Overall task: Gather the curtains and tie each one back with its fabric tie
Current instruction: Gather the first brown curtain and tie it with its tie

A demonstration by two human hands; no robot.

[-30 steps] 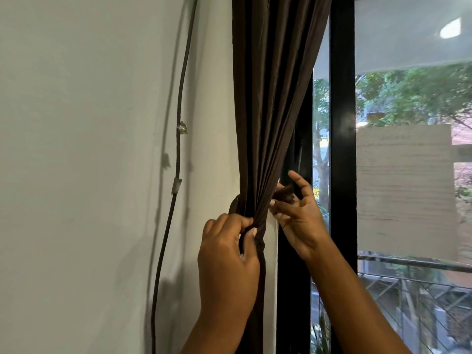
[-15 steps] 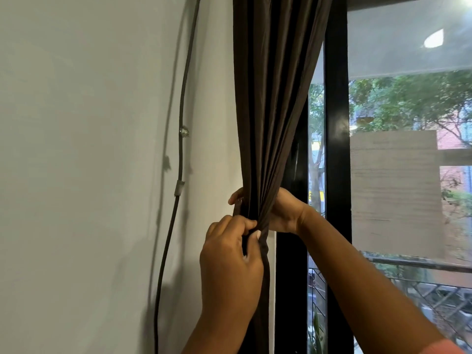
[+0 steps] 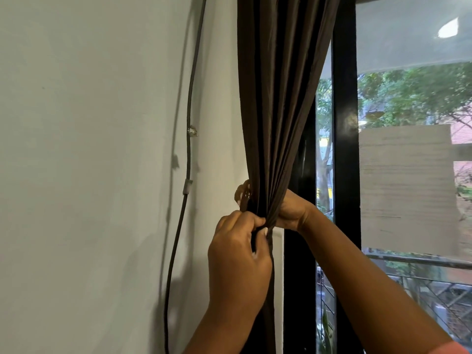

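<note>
The brown curtain (image 3: 275, 111) hangs bunched against the white wall (image 3: 89, 149) beside the window frame (image 3: 344, 123). The left hand (image 3: 238, 256) pinches the gathered folds; the right hand (image 3: 291, 213) wraps behind them, fingertips (image 3: 241, 192) curled round. Loosening either grip probably spills the pleats before the tie closes.

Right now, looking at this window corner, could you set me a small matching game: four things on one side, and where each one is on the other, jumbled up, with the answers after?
Things:
1. curtain
2. cable
3. left hand
4. paper sheet

Places or states:
A. stuck flat on the window glass
B. runs down the white wall, held by clips
C. gathered into a dark brown bunch beside the window frame
D. pinches the front of the bunch low down

Pairs: 1-C, 2-B, 3-D, 4-A
</note>
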